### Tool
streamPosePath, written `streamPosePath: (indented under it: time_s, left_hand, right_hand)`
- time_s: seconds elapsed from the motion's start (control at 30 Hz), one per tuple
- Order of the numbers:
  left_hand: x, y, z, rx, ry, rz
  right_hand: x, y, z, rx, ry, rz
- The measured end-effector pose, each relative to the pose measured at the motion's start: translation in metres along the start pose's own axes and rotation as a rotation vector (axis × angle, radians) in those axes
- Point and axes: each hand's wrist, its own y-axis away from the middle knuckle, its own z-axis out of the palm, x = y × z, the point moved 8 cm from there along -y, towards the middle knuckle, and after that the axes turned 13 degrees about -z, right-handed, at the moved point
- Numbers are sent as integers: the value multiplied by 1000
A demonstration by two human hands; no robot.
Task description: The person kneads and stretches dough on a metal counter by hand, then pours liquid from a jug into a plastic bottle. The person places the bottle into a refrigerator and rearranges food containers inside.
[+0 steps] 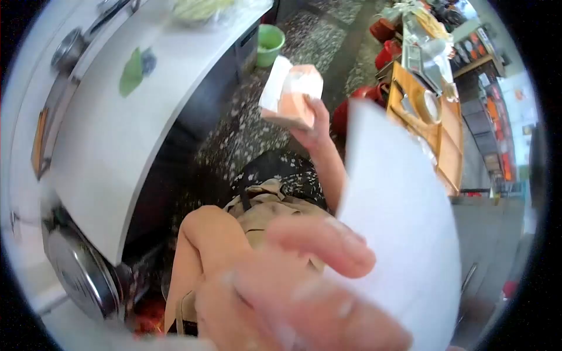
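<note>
Speckled floor [319,35] makes a strip of open room between 2 work surfaces, with the curved edge of a white desk [99,164] along its left side and a wooden tray [449,140] along its right. Over that strip, clear of the desk's right edge, my right hand [311,126] is closed round a peach-and-white pack [293,99], thumb along its right side; a white flap stands up at its left, and I cannot tell what is inside. Close to me, my left hand [310,281] has thumb and fingers parted in front of a large white sheet [404,228]; it is blurred, so I cannot tell whether it grips the sheet. That sheet covers part of my right forearm and stands before the tray's near end.

Near the desk's far right corner, a green bucket [269,44] is on the floor, its contents too small to make out. At the desk's far edge, clear plastic [202,9] wraps something yellow-green; nearer the left edge lies a green piece [132,73]. By the near corner is a round metal pot [82,275]. The tray carries 1 roll of tape [431,106] towards its far end.
</note>
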Motion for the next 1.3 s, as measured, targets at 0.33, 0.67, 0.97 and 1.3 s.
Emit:
streamPosePath:
  time_s: [0.33,0.67,0.97,1.3]
  left_hand:
    - [54,-200,141,-782,595,70]
    - [30,-461,264,-1151,296,-30]
    - [15,-688,319,-1062,120,-102]
    - [116,-926,350,-1200,770,316]
  right_hand:
    - [-122,-178,-80,156,-8,-223]
    - [-246,-412,-180,208,-49,-213]
    - [-297,-628,-166,94,-66,-96]
    - [-343,-893,-143,2,41,-41]
